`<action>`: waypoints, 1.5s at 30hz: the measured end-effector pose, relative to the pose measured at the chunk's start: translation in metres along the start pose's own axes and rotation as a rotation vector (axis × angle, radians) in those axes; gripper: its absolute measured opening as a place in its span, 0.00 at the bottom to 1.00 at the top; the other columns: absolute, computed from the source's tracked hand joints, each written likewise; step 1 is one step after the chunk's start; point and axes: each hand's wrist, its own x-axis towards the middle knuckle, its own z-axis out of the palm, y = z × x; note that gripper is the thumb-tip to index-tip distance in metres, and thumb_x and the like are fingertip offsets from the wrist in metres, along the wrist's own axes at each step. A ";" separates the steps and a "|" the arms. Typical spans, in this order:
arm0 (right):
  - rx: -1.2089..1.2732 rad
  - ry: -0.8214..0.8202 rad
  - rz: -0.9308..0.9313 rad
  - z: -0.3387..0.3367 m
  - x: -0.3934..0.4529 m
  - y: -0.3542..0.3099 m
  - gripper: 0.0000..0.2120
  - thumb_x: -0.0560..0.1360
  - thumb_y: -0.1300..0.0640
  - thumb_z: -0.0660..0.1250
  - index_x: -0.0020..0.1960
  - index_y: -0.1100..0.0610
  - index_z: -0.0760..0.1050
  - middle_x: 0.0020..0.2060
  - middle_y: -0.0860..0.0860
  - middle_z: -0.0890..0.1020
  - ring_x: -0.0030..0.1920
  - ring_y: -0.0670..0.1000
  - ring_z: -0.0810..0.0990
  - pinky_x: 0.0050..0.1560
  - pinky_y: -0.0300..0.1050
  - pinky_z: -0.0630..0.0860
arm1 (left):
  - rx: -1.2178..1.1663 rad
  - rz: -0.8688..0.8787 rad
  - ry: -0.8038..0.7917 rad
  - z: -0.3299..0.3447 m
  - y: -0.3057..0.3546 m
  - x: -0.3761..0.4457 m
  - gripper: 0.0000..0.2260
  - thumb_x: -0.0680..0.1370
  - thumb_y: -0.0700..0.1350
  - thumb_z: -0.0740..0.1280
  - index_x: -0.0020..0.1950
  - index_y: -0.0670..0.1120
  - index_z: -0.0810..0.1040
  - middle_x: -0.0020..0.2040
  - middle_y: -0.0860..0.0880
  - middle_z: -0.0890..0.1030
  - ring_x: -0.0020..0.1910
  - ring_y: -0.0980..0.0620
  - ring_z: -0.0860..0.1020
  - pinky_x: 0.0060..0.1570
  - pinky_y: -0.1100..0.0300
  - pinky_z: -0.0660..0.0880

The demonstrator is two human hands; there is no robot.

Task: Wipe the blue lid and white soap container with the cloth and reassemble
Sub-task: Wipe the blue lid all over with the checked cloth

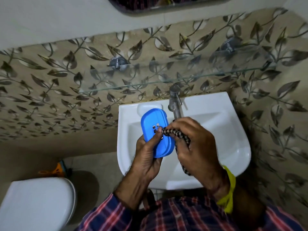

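Left hand (146, 157) curled round lower end of blue oval plastic lid (155, 132), thumb across its face, held up over white ceramic basin (230, 130). Right hand (195, 144) just beside, pinching black-and-white checked cloth (176, 135) against slotted centre of lid, tail of cloth hanging below palm. Lid likely light, stiff, perhaps slick if wet; best gripped at rim edges. Beyond fingertips, white soap container (146, 106) on basin ledge, partly hidden behind lid, beside steel tap (175, 104).

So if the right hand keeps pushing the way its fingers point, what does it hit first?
The right hand, gripping the cloth, points left toward the blue lid in the left hand. It would probably meet the lid first.
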 end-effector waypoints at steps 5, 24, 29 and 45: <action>0.072 0.084 -0.016 0.005 0.029 0.010 0.09 0.72 0.69 0.69 0.49 0.59 0.82 0.47 0.51 0.83 0.48 0.51 0.82 0.50 0.50 0.79 | 0.015 -0.025 -0.026 0.003 -0.005 -0.004 0.16 0.73 0.41 0.72 0.60 0.38 0.82 0.52 0.42 0.87 0.47 0.47 0.86 0.44 0.57 0.83; 0.138 0.158 -0.028 0.014 0.026 0.023 0.08 0.73 0.70 0.70 0.49 0.61 0.82 0.46 0.52 0.83 0.48 0.48 0.81 0.52 0.41 0.78 | 0.131 0.002 -0.064 -0.006 -0.002 -0.003 0.17 0.74 0.40 0.74 0.62 0.40 0.81 0.54 0.41 0.86 0.49 0.46 0.86 0.45 0.54 0.83; 0.273 0.125 -0.001 0.014 0.019 0.024 0.04 0.74 0.66 0.70 0.48 0.61 0.82 0.45 0.50 0.83 0.50 0.43 0.81 0.54 0.37 0.76 | 0.165 -0.018 -0.110 -0.015 0.008 -0.001 0.17 0.73 0.39 0.72 0.62 0.42 0.81 0.55 0.42 0.87 0.51 0.46 0.86 0.45 0.54 0.83; 0.367 0.137 -0.055 0.019 0.037 0.018 0.08 0.73 0.70 0.68 0.48 0.60 0.81 0.45 0.51 0.82 0.51 0.41 0.80 0.57 0.33 0.73 | 0.341 0.087 -0.136 -0.020 0.037 0.000 0.16 0.67 0.39 0.80 0.54 0.46 0.87 0.53 0.41 0.88 0.49 0.45 0.86 0.46 0.52 0.83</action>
